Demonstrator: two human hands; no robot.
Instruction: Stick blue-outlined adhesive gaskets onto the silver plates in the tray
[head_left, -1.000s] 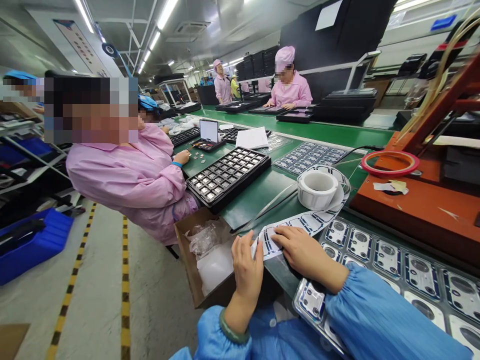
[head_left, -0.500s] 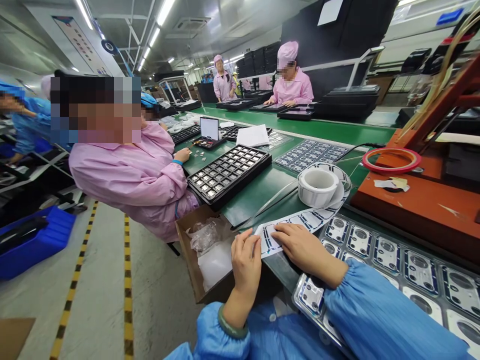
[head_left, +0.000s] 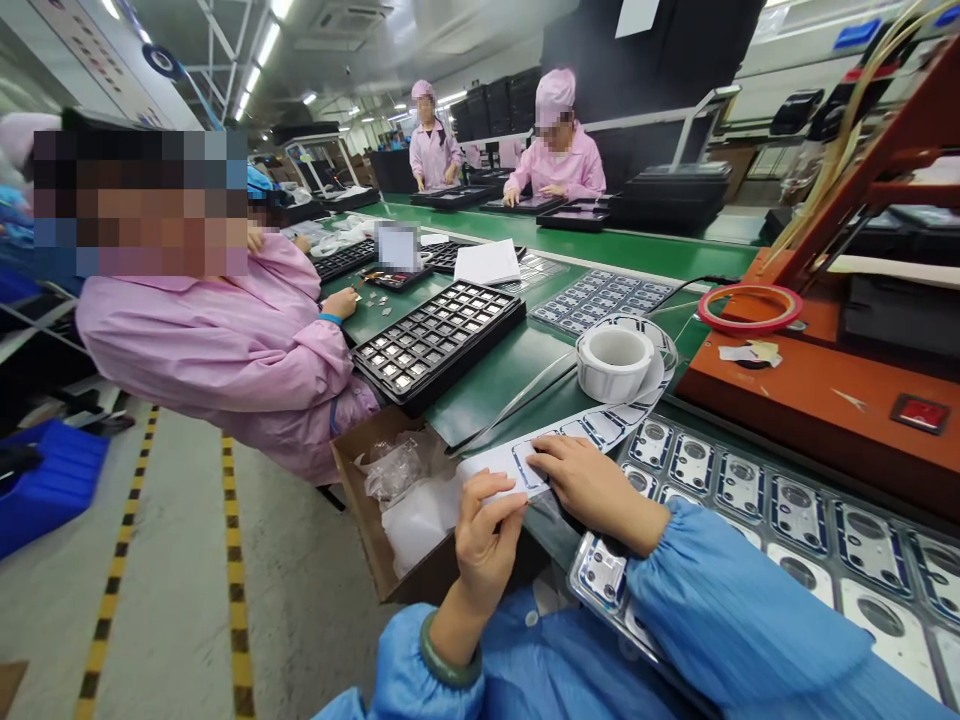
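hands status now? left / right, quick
Left hand: fingers pinched on the free end of the label strip.
Right hand: open, pressed flat on the same label strip, next to the parts tray.

white paper label strip [head_left: 525,455]: matt backing, glossy blue-edged stickers
clear moulded plastic tray [head_left: 787,510]: shiny, smooth
green bench mat [head_left: 517,370]: matt, smooth
brown cardboard box [head_left: 375,520]: rough, dull, holding crinkled clear film
blue cloth sleeve [head_left: 735,610]: soft sheen

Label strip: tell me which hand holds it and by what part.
The left hand pinches the label strip at its free end; the right hand presses flat on it, just behind.
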